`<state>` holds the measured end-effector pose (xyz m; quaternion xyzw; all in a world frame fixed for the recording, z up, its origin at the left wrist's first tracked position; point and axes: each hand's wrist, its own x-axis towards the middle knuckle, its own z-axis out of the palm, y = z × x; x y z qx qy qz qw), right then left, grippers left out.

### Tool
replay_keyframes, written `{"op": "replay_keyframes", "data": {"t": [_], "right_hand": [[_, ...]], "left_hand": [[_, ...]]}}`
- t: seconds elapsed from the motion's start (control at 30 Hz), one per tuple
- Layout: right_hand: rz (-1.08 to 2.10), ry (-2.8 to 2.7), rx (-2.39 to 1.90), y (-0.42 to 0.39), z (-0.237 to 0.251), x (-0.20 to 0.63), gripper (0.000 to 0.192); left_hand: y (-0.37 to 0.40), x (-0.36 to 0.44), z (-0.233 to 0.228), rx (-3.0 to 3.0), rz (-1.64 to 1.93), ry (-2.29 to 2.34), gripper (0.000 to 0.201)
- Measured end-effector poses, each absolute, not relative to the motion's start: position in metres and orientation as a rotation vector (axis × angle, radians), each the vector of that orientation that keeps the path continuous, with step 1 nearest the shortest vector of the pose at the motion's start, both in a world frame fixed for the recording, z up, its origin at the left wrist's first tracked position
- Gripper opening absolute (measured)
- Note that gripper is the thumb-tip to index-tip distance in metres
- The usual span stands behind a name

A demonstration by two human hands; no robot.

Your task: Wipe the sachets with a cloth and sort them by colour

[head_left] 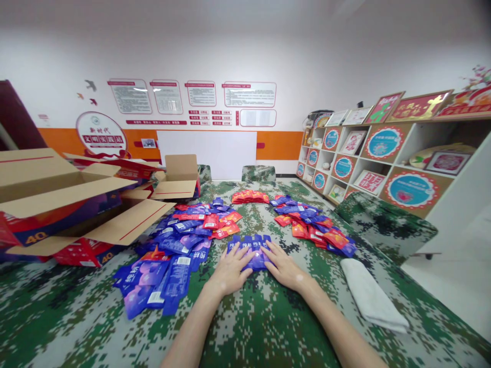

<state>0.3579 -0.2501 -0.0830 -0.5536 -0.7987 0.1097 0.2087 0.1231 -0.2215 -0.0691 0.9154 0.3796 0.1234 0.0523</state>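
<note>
Hands lie flat on a small stack of purple packets [251,250] at the middle of the table [268,322], which wears a camouflage cloth. The left hand [229,271] presses the stack's left near edge, fingers spread and unclenched, gripping nothing. The right hand [283,267] rests on the stack's right near edge, fingers likewise extended and loose.

To the left of the stack sprawls a big heap [174,255] of purple packets mixed with red ones, reaching toward the near left. Right of the stack, well apart, lies a second heap [314,227] of red and purple packets. At the far middle sits a small red pile [250,197]. A folded white towel [372,294] lies near the right edge. Open cardboard boxes [76,204] crowd the left side. Shelves [383,153] with framed pictures stand along the right wall.
</note>
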Motion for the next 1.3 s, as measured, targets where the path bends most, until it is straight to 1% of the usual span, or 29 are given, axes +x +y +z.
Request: {"op": "replay_keyframes", "data": {"t": [0.17,0.27,0.33,0.4,0.5,0.57,0.73,0.87,1.03,1.1,1.23,1.3], "right_hand": [[0.318,-2.154,-1.505,-0.252,-0.084,0.359,0.048],[0.243,-2.069,-1.44,-0.246,-0.076,0.359,0.05],[0.169,-2.041,-1.37,-0.235,-0.066,0.354,0.053],[0.125,-2.051,-1.322,-0.217,-0.056,0.345,0.055],[0.113,-2.103,-1.315,-0.181,-0.046,0.325,0.058],[0.112,-2.13,-1.325,-0.157,-0.047,0.313,0.059],[0.15,-2.088,-1.316,-0.115,-0.06,0.301,0.06],[0.196,-2.081,-1.33,-0.103,-0.068,0.304,0.059],[0.232,-2.072,-1.303,-0.103,-0.07,0.308,0.058],[0.257,-2.05,-1.304,-0.105,-0.068,0.31,0.058],[0.302,-2.039,-1.339,-0.111,-0.064,0.313,0.057],[0.305,-2.04,-1.348,-0.114,-0.062,0.314,0.057]], "left_hand": [[-0.228,0.121,-0.062,2.763,0.352,1.177,0.05],[-0.218,0.117,-0.056,2.765,0.451,1.242,0.053],[-0.198,0.114,-0.051,2.763,0.555,1.349,0.055],[-0.169,0.112,-0.045,2.748,0.573,1.517,0.055],[-0.12,0.109,-0.037,2.751,0.408,1.707,0.057],[-0.094,0.107,-0.035,2.756,0.318,1.74,0.057],[-0.063,0.102,-0.04,2.787,0.226,1.718,0.037],[-0.055,0.103,-0.044,2.757,0.192,1.747,0.035],[-0.048,0.105,-0.047,2.656,0.194,1.808,0.045],[-0.048,0.107,-0.048,2.637,0.194,1.801,0.054],[-0.055,0.112,-0.048,2.661,0.125,1.679,0.08],[-0.059,0.113,-0.045,2.675,0.062,1.62,0.085]]}}
